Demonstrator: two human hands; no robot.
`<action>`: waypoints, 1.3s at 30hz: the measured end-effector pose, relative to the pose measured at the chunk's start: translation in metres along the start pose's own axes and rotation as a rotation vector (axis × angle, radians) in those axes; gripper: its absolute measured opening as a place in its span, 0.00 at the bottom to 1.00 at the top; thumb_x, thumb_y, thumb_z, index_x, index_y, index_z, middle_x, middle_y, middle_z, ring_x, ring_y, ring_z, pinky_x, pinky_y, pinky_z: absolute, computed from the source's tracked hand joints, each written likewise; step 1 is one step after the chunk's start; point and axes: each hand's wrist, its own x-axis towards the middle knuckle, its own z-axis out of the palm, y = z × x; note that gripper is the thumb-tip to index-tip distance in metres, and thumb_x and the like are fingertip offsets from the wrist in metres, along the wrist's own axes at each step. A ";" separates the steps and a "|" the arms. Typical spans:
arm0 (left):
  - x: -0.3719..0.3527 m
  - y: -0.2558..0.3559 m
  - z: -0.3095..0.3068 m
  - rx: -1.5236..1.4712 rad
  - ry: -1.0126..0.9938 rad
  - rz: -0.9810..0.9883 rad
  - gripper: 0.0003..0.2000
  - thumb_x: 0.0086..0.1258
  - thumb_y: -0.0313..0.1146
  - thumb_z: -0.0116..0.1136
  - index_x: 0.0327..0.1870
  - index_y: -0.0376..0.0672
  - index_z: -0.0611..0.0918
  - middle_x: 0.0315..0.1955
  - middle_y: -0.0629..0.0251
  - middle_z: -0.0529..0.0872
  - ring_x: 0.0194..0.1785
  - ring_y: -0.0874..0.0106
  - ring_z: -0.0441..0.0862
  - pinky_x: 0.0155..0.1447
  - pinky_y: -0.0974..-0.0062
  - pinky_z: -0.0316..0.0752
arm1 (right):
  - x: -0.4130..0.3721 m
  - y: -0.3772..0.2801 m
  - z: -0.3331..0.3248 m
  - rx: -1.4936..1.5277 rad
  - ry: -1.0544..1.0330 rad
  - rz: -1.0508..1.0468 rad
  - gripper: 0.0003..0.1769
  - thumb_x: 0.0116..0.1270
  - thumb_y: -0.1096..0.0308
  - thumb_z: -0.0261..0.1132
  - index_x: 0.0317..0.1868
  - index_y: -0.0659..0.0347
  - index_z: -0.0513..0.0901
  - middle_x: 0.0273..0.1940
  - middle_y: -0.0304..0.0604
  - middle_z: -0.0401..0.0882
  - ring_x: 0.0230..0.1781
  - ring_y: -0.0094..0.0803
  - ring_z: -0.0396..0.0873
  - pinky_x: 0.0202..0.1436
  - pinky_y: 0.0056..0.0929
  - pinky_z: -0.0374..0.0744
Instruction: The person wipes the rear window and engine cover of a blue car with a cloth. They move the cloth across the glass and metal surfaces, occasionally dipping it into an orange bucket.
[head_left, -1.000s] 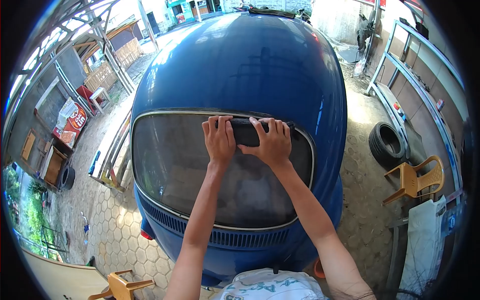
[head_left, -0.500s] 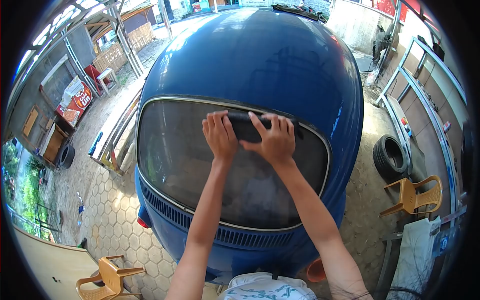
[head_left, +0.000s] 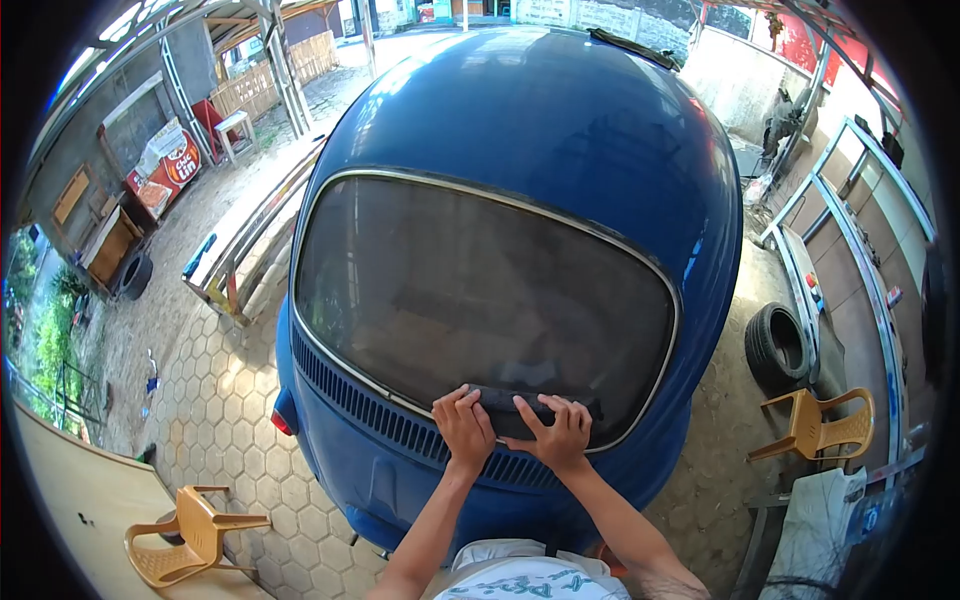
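Observation:
A blue rounded car (head_left: 570, 120) fills the middle of the view, its rear window (head_left: 470, 270) framed by a bright trim strip. Near the lower right edge of the glass lies a black, soft-looking pad (head_left: 505, 400), long and rectangular. My left hand (head_left: 465, 430) grips its left end, fingers curled over the top. Around its right part, my right hand (head_left: 558, 432) has the thumb below and the fingers over it. Both hands press the pad against the glass, just above the slotted vent (head_left: 370, 405).
Left of the car are a long bench-like frame (head_left: 240, 270) and a yellow plastic chair (head_left: 195, 535). To the right, a tyre (head_left: 777, 347) leans near a second yellow chair (head_left: 815, 425) and a metal frame (head_left: 850, 240). Hexagonal paving (head_left: 230, 420) covers the ground.
Both hands have moved down the rear window with the black pad, from its upper edge to its lower edge. The view has shifted slightly.

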 end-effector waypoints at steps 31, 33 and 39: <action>0.030 -0.012 -0.044 0.133 -0.403 0.388 0.13 0.75 0.31 0.57 0.57 0.41 0.83 0.59 0.54 0.80 0.66 0.51 0.74 0.67 0.51 0.73 | -0.020 -0.048 -0.002 0.084 -0.038 0.233 0.45 0.50 0.23 0.73 0.67 0.33 0.82 0.57 0.37 0.77 0.57 0.39 0.74 0.67 0.49 0.68; 0.024 -0.016 -0.041 0.118 -0.366 0.418 0.13 0.76 0.32 0.57 0.58 0.43 0.83 0.59 0.53 0.79 0.65 0.49 0.73 0.67 0.50 0.73 | -0.017 -0.048 -0.004 0.093 -0.036 0.240 0.45 0.50 0.24 0.74 0.67 0.33 0.81 0.56 0.36 0.77 0.57 0.38 0.75 0.68 0.49 0.67; 0.024 -0.035 -0.026 -0.033 -0.357 0.410 0.12 0.75 0.36 0.60 0.55 0.47 0.85 0.58 0.56 0.80 0.62 0.48 0.74 0.68 0.51 0.73 | -0.016 -0.052 -0.004 0.018 -0.048 0.233 0.43 0.49 0.23 0.72 0.63 0.34 0.84 0.56 0.38 0.77 0.56 0.39 0.74 0.65 0.52 0.66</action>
